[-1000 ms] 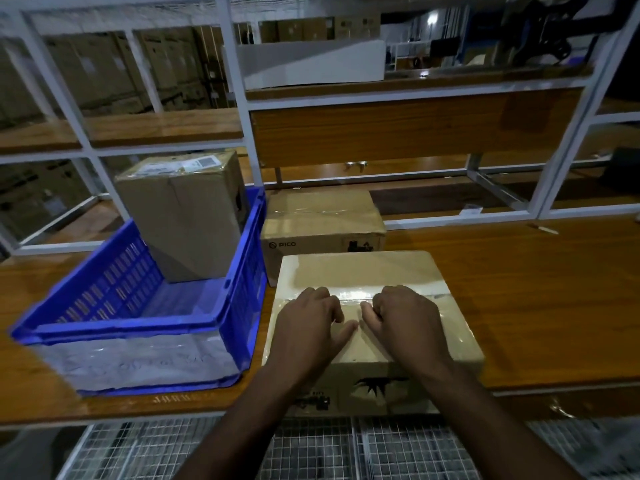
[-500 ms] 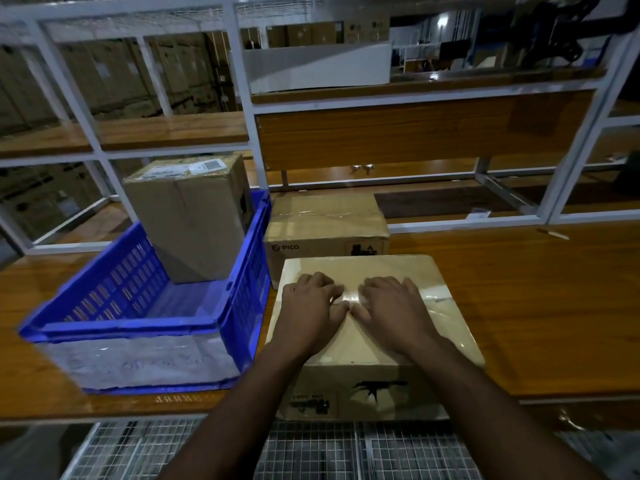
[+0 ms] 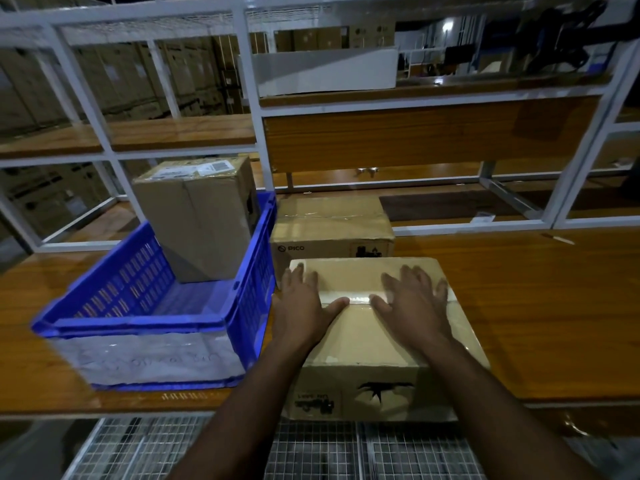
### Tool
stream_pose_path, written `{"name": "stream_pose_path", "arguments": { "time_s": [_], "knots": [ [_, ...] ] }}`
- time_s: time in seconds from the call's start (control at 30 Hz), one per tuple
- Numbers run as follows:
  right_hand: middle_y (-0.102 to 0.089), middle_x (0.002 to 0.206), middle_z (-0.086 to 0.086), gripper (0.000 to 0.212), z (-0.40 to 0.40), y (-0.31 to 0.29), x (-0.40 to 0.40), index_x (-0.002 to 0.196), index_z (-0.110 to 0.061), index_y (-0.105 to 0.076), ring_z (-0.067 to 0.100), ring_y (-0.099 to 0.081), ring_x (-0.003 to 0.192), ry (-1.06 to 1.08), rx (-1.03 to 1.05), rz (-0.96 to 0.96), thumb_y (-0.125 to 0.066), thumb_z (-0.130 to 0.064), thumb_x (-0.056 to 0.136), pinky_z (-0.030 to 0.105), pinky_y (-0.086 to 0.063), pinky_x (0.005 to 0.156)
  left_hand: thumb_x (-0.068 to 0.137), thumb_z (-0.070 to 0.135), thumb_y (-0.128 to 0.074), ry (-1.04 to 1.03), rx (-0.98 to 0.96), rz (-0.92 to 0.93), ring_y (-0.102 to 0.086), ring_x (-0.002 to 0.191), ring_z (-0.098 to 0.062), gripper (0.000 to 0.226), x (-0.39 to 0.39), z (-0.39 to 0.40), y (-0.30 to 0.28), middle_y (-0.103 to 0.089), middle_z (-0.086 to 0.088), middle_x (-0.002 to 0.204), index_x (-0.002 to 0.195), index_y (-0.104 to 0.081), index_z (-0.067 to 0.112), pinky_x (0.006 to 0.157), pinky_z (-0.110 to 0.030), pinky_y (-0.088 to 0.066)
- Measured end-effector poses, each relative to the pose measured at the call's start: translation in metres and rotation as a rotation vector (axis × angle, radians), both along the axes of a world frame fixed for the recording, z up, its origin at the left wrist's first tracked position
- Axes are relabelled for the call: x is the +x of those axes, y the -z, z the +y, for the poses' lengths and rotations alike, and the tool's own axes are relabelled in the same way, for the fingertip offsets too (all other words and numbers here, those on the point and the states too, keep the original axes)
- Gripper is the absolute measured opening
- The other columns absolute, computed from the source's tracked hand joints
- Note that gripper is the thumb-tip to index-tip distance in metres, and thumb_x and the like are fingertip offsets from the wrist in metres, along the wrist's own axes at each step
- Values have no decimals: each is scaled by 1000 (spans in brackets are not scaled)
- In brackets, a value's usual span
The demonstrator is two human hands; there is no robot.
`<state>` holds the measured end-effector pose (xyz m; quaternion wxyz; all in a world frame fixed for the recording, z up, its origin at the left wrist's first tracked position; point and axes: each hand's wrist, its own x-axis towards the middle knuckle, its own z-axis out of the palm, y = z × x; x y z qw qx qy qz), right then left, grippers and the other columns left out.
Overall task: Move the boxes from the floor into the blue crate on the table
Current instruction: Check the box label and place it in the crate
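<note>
A flat cardboard box (image 3: pixel 367 344) lies on the wooden table (image 3: pixel 540 306), its near end overhanging the front edge. My left hand (image 3: pixel 304 306) and my right hand (image 3: pixel 414 303) rest flat on its taped top, fingers spread and apart from each other. To the left stands the blue crate (image 3: pixel 249 289), with a tall cardboard box (image 3: pixel 197 216) standing inside at its far end. A second flat box marked PICO (image 3: pixel 332 230) sits on the table just behind the one under my hands.
A white metal frame (image 3: pixel 249 98) with wooden shelves rises behind the table. Wire mesh (image 3: pixel 329 452) runs below the table's front edge. Stacked cartons fill the dark background. Bare table top extends to the right of the boxes.
My hands, close together at the tape seam before, have spread apart and slid forward over the box top, fingers now splayed. The box itself has stayed put.
</note>
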<state>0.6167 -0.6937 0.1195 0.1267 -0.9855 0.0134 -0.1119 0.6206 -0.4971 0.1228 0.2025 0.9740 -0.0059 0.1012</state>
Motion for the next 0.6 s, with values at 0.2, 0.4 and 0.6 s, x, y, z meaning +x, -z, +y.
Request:
{"name": "stream_pose_path", "arguments": {
  "time_s": [0.2,0.4,0.6],
  "knots": [
    [-50,143,13,75,-23,-2,-5,145,-17,-37,33,-50,127,328,210,6,-52,-65,90,47,-47,100,81,74,-63,-200,-251,116,-54,128,-31,98,2,13,0,-49,-8,149,151,-32,13,87,-39,-46],
    [-50,141,14,80,-32,-4,-29,153,-17,-27,32,-50,126,289,340,-141,-60,-55,91,45,-48,97,83,63,-68,-169,-419,-39,-61,116,-22,76,-24,19,-4,-61,9,131,143,-43,24,91,-37,-51],
    [-39,141,14,99,-31,-24,-51,159,-27,-5,32,-42,125,250,500,-406,-70,-43,86,46,-44,96,88,57,-68,-202,-673,-352,-54,129,-21,87,-52,11,-17,-54,2,145,158,-22,34,105,-47,-48]
  ]
}}
